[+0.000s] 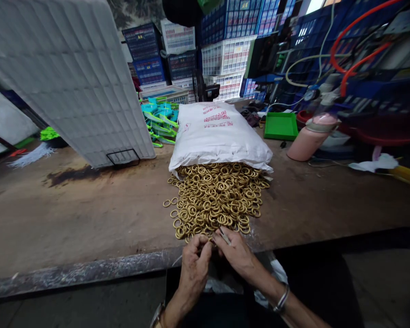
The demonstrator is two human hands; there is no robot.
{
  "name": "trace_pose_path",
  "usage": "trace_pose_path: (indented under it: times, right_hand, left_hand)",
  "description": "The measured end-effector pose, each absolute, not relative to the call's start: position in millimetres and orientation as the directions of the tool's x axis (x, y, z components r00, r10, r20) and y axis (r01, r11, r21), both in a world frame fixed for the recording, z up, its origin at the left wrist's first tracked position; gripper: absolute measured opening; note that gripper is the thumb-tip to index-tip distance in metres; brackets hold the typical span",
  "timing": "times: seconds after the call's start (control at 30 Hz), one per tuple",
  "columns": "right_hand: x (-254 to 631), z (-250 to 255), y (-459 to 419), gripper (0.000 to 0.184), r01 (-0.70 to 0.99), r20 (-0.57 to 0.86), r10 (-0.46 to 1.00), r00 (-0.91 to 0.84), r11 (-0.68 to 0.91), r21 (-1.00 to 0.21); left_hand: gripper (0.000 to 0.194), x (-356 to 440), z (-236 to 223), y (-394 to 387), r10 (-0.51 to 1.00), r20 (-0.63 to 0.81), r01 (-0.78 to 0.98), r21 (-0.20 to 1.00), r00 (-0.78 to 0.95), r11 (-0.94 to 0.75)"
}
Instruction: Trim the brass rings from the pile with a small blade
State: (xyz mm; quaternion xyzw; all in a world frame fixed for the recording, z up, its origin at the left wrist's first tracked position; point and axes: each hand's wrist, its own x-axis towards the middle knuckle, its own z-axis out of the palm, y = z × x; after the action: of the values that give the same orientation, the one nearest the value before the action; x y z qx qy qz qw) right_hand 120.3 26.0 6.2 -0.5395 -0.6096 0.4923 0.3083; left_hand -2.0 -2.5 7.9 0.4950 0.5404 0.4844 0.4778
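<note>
A large heap of gold-coloured rings (pixel 215 196) spills from the mouth of a white woven sack (pixel 222 132) with red print. Just in front of the heap, at the table's front edge, both hands are close together. My left hand (pixel 195 262) is closed, thumb against curled fingers; whatever is between its fingertips is hidden. My right hand (pixel 241 257) is closed around a slim, pointed, knife-like metal tool (pixel 225 237), whose tip sticks out past the fingers. The fingertips of both hands nearly meet.
A tall white padded panel (pixel 89 82) stands at the left, beside green and blue plastic pieces (pixel 159 118). Right of the sack are a green tray (pixel 280 125) and a pink bottle (pixel 309 141). Stacked crates (pixel 222 57) fill the back. The wooden table (pixel 130 214) ends near me.
</note>
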Motion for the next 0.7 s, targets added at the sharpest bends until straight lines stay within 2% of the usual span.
trace_pose_path:
  times: [0.13,0.33,0.53,0.7]
  right_hand:
    - [120.2,-0.3,26.2,0.025,0.386,-0.154,0.958,-0.243,-0.050,-0.921]
    - [121.9,-3.8,28.8,0.021,0.388,-0.116,0.969,-0.218,-0.023,-0.922]
    - [124.2,1.8,26.3,0.021,0.395,-0.126,0.959,-0.253,-0.017,-0.919]
    - [126.1,5.6,25.9,0.021,0.371,-0.114,0.957,-0.266,-0.007,-0.928]
  left_hand:
    - [0.016,-1.7,9.1,-3.0,0.994,-0.102,-0.024,0.995,-0.031,0.101]
    - [0.025,-3.0,3.2,-3.4,0.946,-0.318,-0.157,0.933,0.059,0.323]
    - [0.033,-5.1,-1.7,-4.3,0.916,-0.357,-0.231,0.890,0.184,0.393]
    - [0.033,-3.0,-1.2,-4.8,0.915,-0.355,-0.278,0.875,0.191,0.397]
